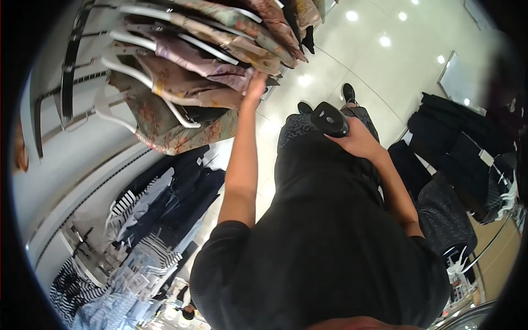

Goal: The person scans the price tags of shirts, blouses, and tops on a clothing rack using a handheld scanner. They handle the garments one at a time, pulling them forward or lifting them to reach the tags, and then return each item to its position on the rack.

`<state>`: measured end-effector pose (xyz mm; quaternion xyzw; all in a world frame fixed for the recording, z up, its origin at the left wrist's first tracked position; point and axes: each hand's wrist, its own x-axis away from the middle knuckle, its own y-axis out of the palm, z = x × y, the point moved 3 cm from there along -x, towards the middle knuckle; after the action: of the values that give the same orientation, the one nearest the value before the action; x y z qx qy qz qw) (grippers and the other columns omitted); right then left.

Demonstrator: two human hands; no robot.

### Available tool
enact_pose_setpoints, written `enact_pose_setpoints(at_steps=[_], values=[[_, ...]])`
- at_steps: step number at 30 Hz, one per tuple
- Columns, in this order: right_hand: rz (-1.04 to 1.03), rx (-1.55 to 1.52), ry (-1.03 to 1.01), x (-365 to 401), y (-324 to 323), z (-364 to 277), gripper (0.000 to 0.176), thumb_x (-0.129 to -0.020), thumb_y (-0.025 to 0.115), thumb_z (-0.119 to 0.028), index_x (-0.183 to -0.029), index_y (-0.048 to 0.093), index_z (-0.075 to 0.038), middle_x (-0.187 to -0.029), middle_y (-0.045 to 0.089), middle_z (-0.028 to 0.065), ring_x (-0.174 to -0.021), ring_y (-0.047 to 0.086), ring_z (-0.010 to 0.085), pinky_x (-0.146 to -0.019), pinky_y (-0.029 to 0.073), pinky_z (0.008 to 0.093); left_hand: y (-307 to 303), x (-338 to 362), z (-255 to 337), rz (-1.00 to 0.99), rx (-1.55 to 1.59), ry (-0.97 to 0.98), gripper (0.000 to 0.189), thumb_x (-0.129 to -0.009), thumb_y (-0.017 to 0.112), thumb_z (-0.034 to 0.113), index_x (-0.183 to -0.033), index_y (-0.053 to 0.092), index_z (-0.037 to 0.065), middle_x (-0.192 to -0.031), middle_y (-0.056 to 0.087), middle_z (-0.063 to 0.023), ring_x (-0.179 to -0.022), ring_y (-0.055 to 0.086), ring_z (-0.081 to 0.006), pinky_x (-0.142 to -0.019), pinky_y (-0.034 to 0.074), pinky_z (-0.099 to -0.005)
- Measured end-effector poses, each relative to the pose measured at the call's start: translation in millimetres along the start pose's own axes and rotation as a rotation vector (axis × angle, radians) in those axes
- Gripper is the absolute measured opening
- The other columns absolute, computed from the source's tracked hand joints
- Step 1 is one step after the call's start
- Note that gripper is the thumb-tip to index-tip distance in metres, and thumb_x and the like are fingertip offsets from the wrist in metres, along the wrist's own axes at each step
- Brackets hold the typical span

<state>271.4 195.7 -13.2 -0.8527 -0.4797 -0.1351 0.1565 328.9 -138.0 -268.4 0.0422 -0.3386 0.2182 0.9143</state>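
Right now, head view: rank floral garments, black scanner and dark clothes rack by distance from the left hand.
1. Floral garments, on hangers upper left, touched by the left hand.
2. Black scanner, centre, in the right hand.
3. Dark clothes rack, far right.

Bright, even shop light here. Glossy floor [352,71] throws white glare spots at 1 o'clock. Heavy fisheye bend, black vignette all round the rim. Left hand [254,85] slightly soft at 12; faint sheen on the scanner [329,120].
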Motion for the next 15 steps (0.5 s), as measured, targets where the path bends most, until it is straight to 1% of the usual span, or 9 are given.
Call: enact_pose_setpoints(at_steps=[2, 3, 4, 6, 8, 9, 12, 13, 15], values=[[0.018, -0.059, 0.034, -0.5, -0.1, 5.1, 0.027, -0.084, 0.069, -0.015, -0.103, 0.063, 0.004, -0.091, 0.068, 0.0169, -0.083, 0.064, 0.0234, -0.078, 0.048, 0.0340, -11.0, 2.0, 31.3, 0.064, -0.127, 0.114, 0.072, -0.091, 0.051, 0.048, -0.147, 0.027, 0.010, -0.145, 0.039, -0.0100, -0.130, 0.044, -0.0245, -0.106, 0.032, -0.0458], [0.023, -0.100, 0.059, -0.3, -0.3, 7.9, 0.028, -0.084, 0.069, -0.016, -0.103, 0.062, 0.004, -0.091, 0.068, 0.0176, -0.082, 0.064, 0.0241, -0.077, 0.048, 0.0343, -12.0, 11.4, 48.1, 0.032, -0.094, 0.011, 0.074, -0.090, 0.051, 0.051, -0.147, 0.027, 0.010, -0.145, 0.039, -0.0098, -0.130, 0.043, -0.0240, -0.107, 0.031, -0.0455], [0.032, -0.115, 0.067, 0.3, -0.8, 9.8, 0.028, -0.084, 0.069, -0.016, -0.103, 0.062, 0.004, -0.091, 0.068, 0.0176, -0.082, 0.064, 0.0241, -0.077, 0.048, 0.0343, -13.7, 9.0, 52.5, 0.060, -0.109, -0.013, 0.073, -0.090, 0.050, 0.052, -0.146, 0.028, 0.010, -0.145, 0.039, -0.0096, -0.130, 0.044, -0.0229, -0.107, 0.033, -0.0449], [0.074, -0.135, 0.049, 0.0, -4.6, 12.3, 0.028, -0.084, 0.068, -0.016, -0.103, 0.062, 0.004, -0.089, 0.068, 0.0181, -0.082, 0.065, 0.0256, -0.077, 0.048, 0.0345, -17.4, 6.9, 59.2, 0.103, -0.188, -0.042, 0.067, -0.093, 0.045, 0.049, -0.144, 0.032, 0.008, -0.142, 0.043, -0.0088, -0.129, 0.046, -0.0219, -0.105, 0.036, -0.0445], [0.097, -0.129, 0.086, 2.8, -11.7, 12.8, 0.028, -0.084, 0.068, -0.016, -0.103, 0.062, 0.005, -0.089, 0.068, 0.0178, -0.083, 0.065, 0.0252, -0.077, 0.049, 0.0344, -22.4, -3.9, 56.9, 0.125, -0.206, -0.141, 0.058, -0.097, 0.038, 0.045, -0.143, 0.035, 0.009, -0.141, 0.047, -0.0080, -0.126, 0.049, -0.0218, -0.103, 0.039, -0.0449], [0.110, -0.112, 0.117, 5.7, -15.5, 12.8, 0.028, -0.084, 0.068, -0.016, -0.103, 0.062, 0.005, -0.089, 0.068, 0.0176, -0.083, 0.066, 0.0248, -0.078, 0.049, 0.0343, -23.9, -6.5, 51.8, 0.155, -0.223, -0.168, 0.054, -0.099, 0.032, 0.043, -0.142, 0.038, 0.011, -0.141, 0.047, -0.0081, -0.125, 0.050, -0.0212, -0.102, 0.040, -0.0450], [0.143, -0.154, 0.163, 10.3, -25.4, 13.6, 0.027, -0.085, 0.068, -0.014, -0.103, 0.062, 0.005, -0.089, 0.068, 0.0171, -0.084, 0.065, 0.0229, -0.078, 0.049, 0.0335, -32.6, -22.9, 8.8, 0.219, -0.155, -0.255, 0.054, -0.099, 0.030, 0.045, -0.141, 0.040, 0.013, -0.143, 0.046, -0.0071, -0.124, 0.050, -0.0197, -0.101, 0.040, -0.0439], [0.141, -0.156, 0.170, 11.2, -26.8, 15.8, 0.027, -0.085, 0.068, -0.014, -0.103, 0.062, 0.005, -0.089, 0.068, 0.0171, -0.084, 0.065, 0.0229, -0.078, 0.049, 0.0335, -36.5, -31.7, -6.5, 0.234, -0.046, -0.316, 0.057, -0.093, 0.042, 0.044, -0.140, 0.038, 0.012, -0.135, 0.051, -0.0050, -0.122, 0.050, -0.0187, -0.094, 0.044, -0.0412], [0.185, -0.157, 0.135, 11.9, -30.2, 18.1, 0.026, -0.086, 0.067, -0.012, -0.104, 0.061, 0.005, -0.090, 0.068, 0.0165, -0.084, 0.065, 0.0211, -0.079, 0.048, 0.0326, -49.3, -42.3, -40.1, 0.178, -0.029, -0.312, 0.054, -0.092, 0.046, 0.041, -0.138, 0.040, 0.013, -0.136, 0.050, -0.0045, -0.120, 0.051, -0.0179, -0.092, 0.045, -0.0407]])
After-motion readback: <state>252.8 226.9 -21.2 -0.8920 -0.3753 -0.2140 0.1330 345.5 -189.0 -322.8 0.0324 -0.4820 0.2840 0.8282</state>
